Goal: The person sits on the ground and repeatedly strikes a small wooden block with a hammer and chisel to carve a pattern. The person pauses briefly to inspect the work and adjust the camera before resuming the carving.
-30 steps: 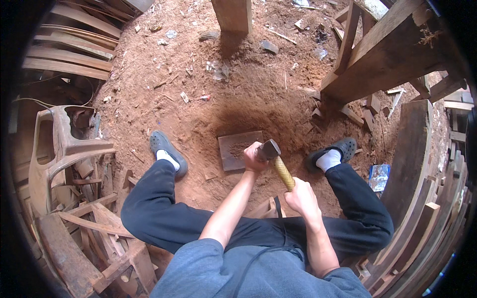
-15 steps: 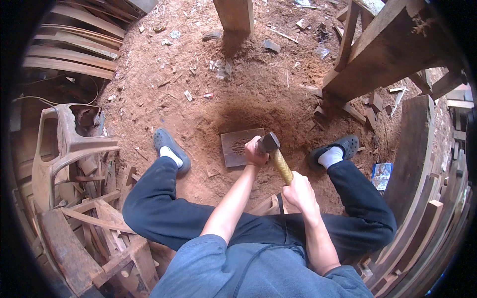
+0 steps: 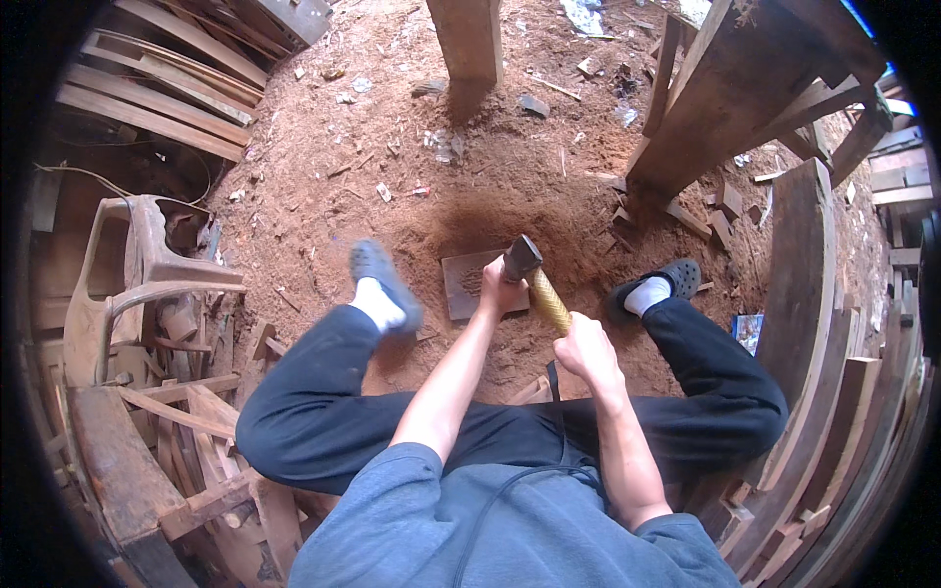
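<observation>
My right hand [image 3: 586, 347] is closed around the yellow handle of a hammer [image 3: 549, 302]. The hammer's dark metal head [image 3: 522, 257] sits just above my left hand [image 3: 501, 286], whose fingers are curled into a fist. Whatever that fist holds is hidden behind the hammer head. Beneath it, a square wooden board [image 3: 459, 302] lies flat on the sawdust, with a rough carved patch [image 3: 472, 282] in its middle. My left hand covers the board's right part.
Clog-shod feet, left [image 3: 385, 284] and right [image 3: 659, 288], flank the board on sawdust. A broken plastic chair [image 3: 147, 265] and wood scraps stand at left. Heavy timbers [image 3: 730, 108] and a tall plank [image 3: 799, 294] rise at right. A post [image 3: 469, 44] stands ahead.
My left foot has swung inward toward the board and is blurred. Both hands and the hammer keep nearly the same place, the head tilted slightly differently. The whole view has shifted a little.
</observation>
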Demonstrator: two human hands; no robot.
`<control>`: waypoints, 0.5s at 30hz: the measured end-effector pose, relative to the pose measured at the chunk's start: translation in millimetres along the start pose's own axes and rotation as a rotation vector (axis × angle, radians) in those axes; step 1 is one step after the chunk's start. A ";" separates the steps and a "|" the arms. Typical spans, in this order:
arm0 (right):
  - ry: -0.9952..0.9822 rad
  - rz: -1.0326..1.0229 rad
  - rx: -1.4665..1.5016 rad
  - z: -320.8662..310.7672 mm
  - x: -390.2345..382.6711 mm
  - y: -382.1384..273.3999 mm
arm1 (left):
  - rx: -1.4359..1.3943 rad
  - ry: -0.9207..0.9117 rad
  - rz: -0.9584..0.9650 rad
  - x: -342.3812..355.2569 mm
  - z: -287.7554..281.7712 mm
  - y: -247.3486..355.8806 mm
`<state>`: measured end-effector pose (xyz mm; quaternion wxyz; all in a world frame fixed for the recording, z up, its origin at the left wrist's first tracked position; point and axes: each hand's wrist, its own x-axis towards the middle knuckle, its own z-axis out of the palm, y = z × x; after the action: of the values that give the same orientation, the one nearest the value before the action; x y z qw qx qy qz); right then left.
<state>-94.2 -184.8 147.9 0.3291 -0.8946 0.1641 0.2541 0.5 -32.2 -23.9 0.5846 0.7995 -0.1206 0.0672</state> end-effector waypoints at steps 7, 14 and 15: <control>0.004 0.023 -0.026 6.8 -1.9 9.1 | -0.021 0.010 -0.010 -7.8 2.8 1.0; -0.040 0.023 -0.020 3.6 2.2 4.5 | 0.075 0.020 -0.016 -3.8 -2.7 7.1; -0.044 0.019 -0.006 2.7 2.8 3.9 | 0.047 0.017 -0.042 -3.4 -2.4 8.1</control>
<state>-94.6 -186.2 142.6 0.3276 -0.8882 0.1643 0.2773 -4.8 -31.8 -16.5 0.5681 0.8146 -0.0972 0.0648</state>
